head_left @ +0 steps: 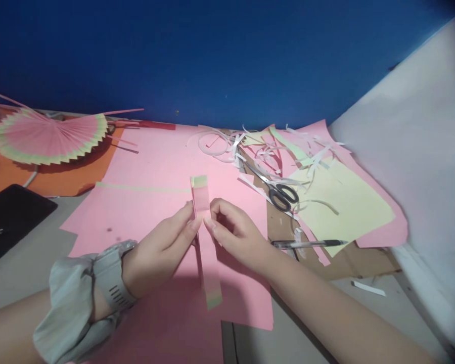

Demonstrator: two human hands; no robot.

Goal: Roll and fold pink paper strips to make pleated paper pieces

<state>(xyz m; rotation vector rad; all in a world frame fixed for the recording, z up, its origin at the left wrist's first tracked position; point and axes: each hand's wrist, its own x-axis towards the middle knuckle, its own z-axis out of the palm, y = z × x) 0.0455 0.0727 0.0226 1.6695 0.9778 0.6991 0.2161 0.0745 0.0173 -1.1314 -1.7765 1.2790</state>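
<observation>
A narrow pink strip of folded paper with yellow-green ends stands out lengthwise between my hands. My left hand grips its left edge, thumb in front and fingers behind. From the other side, my right hand pinches the strip near its middle with thumb and curled index finger. Beneath both hands lie large pink paper sheets, one crossed by a thin yellow-green line. A watch and a grey-green fabric band circle my left wrist.
At the left, a pink pleated paper fan with a yellow-green rim rests over orange paper. Black-handled scissors, a pen, paper scraps and a pale yellow sheet lie right. A dark tablet-like slab is far left.
</observation>
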